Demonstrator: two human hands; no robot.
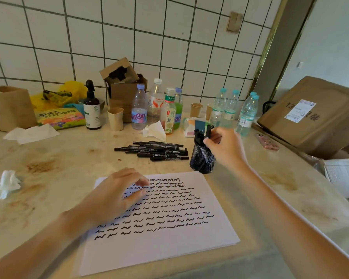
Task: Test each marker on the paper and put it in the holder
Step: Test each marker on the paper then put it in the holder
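A white sheet of paper [159, 242] lies in front of me, covered with rows of black squiggles. My left hand [113, 196] rests on its upper left part with fingers loosely spread. Behind the paper lies a pile of several black markers [155, 151]. To its right stands a black mesh holder [202, 158] with markers standing in it. My right hand [226, 147] is above the holder's rim and pinches a black marker [209, 130] that points down into the holder.
Several plastic bottles [139, 109], paper cups [115, 118], a dark pump bottle [92, 109] and an open carton [123, 85] crowd the back of the counter. Crumpled tissues [8, 184] lie at left. A pink phone [267, 141] and a large cardboard box [314, 115] sit at right.
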